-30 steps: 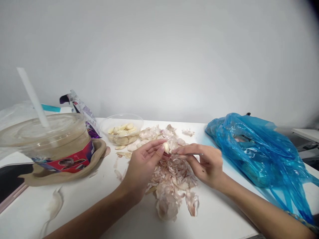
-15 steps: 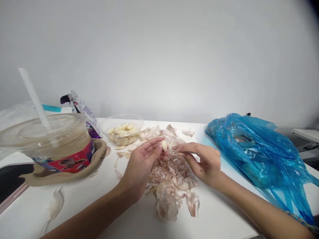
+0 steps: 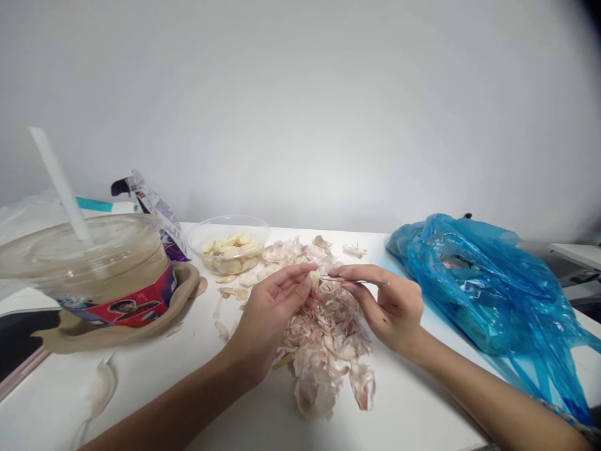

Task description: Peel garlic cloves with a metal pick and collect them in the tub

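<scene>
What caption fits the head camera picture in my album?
Over papery garlic skins, the left hand pinches a clove while the right hand holds a thin tool.

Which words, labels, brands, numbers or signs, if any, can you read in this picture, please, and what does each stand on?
None can be read with certainty.
Drink cup: its red and blue label bears a picture and some marks near the edges, too blurred to read.
Purple and white packet: small print, too small to read.
Blue bag: no lettering that I can make out.
</scene>
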A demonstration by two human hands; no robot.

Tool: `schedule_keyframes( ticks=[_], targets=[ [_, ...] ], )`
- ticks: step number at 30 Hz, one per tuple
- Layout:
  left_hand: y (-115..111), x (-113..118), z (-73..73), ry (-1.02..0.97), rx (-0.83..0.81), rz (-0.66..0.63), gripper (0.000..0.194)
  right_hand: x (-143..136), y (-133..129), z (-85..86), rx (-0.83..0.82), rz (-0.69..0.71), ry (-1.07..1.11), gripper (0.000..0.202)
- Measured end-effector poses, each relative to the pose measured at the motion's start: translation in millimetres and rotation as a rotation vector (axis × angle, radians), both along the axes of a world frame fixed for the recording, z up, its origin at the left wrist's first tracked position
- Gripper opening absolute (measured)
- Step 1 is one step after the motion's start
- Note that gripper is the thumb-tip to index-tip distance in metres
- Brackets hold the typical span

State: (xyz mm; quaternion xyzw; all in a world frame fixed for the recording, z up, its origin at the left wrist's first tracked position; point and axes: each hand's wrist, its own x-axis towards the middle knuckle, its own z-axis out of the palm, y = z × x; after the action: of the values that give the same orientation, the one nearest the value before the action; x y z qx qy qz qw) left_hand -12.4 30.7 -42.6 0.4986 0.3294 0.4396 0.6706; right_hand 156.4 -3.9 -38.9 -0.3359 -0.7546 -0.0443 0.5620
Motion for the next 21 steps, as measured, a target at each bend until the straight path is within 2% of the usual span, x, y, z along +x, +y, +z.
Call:
schedule_keyframes(
  ticks=[21],
  targets=[
    [0.8,-0.6,-4.7,0.032,0.034,0.004,0.028,-0.7,-1.5,0.4,-0.036,0.049,0.043,0.027]
  ],
)
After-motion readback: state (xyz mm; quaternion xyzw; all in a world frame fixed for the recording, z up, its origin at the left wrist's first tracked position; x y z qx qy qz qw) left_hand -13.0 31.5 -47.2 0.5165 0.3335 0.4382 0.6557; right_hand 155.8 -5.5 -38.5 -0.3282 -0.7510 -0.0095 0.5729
